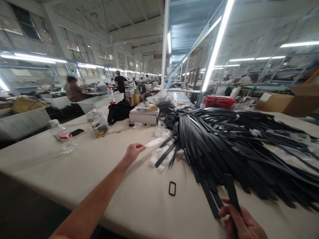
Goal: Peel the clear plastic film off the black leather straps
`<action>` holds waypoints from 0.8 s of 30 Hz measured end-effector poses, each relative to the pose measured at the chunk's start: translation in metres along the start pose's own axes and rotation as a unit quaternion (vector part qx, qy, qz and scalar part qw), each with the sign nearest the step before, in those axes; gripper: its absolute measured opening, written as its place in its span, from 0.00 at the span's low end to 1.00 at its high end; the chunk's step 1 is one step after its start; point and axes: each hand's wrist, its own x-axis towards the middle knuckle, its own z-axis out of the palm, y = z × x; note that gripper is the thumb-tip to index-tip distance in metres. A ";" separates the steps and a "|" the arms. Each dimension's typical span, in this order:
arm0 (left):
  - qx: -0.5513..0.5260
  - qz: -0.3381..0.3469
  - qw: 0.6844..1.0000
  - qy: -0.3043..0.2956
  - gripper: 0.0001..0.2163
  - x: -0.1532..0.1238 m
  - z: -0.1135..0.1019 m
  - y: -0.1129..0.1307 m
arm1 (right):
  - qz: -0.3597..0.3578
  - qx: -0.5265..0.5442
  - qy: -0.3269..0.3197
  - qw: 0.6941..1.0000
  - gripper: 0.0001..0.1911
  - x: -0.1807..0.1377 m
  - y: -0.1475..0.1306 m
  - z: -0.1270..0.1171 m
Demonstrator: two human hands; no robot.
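My left hand (134, 151) reaches over the middle of the table, its fingers pinched on the end of a thin white strip (155, 142). Whether the strip is paper or plastic I cannot tell. At the lower right, my right hand (240, 219) is closed around the end of a black strap (231, 191), with the thumb along it. That strap comes from a large heap of black straps (209, 142) spread over the right half of the table. Between my hands a black rectangular ring (172, 188) lies flat on the cloth.
A plastic bottle (63, 136), a phone (77, 132) and a bag of small metal parts (100, 126) sit on the left of the table (94, 166). Farther back are a white box (144, 116), a red basket (219, 102) and a cardboard box (286, 101). Other people work in the distance.
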 end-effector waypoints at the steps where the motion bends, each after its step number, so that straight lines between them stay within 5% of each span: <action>1: -0.031 -0.002 1.000 -0.004 0.12 -0.019 -0.005 -0.001 | 0.001 0.011 0.005 1.000 0.33 -0.001 -0.003 0.000; 6: -0.168 -0.042 0.985 -0.025 0.16 -0.125 -0.017 -0.013 | 0.044 0.147 -0.025 0.988 0.29 -0.024 -0.029 0.020; 10: -0.346 -0.149 0.926 -0.023 0.15 -0.191 -0.011 -0.021 | 0.082 0.194 -0.255 0.944 0.25 -0.062 -0.053 0.076; 13: -0.384 -0.181 0.905 -0.041 0.14 -0.221 -0.003 -0.019 | 0.105 0.193 -0.368 0.903 0.26 -0.077 -0.071 0.123; 18: -0.398 -0.191 0.892 -0.102 0.13 -0.250 0.007 -0.014 | 0.052 0.139 -0.333 0.931 0.27 -0.061 -0.095 0.169; 24: -0.407 -0.165 0.881 -0.179 0.21 -0.251 0.005 -0.007 | -0.036 0.036 -0.279 0.959 0.18 -0.053 -0.102 0.172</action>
